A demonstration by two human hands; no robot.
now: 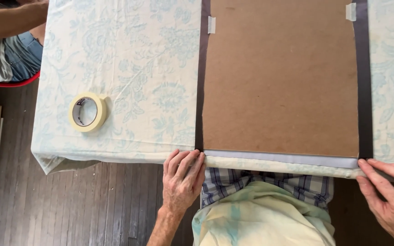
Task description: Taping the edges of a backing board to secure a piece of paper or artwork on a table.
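Flanking the brown board [279,77] at the table edge, open hands [182,175] flat; tape roll [88,112] well left, apart.

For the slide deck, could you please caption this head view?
Both hands, left hand and right hand, press a grey strip along brown board; tape roll nearby.

Soft, even daylight, bright across desk [115,54]; no glare. Faint shadow beside tape roll [87,112] near desk's left edge. Floor [69,205] below near edge darker. Focus sharp throughout, no motion blur. Slight wide-angle bend at frame edges.
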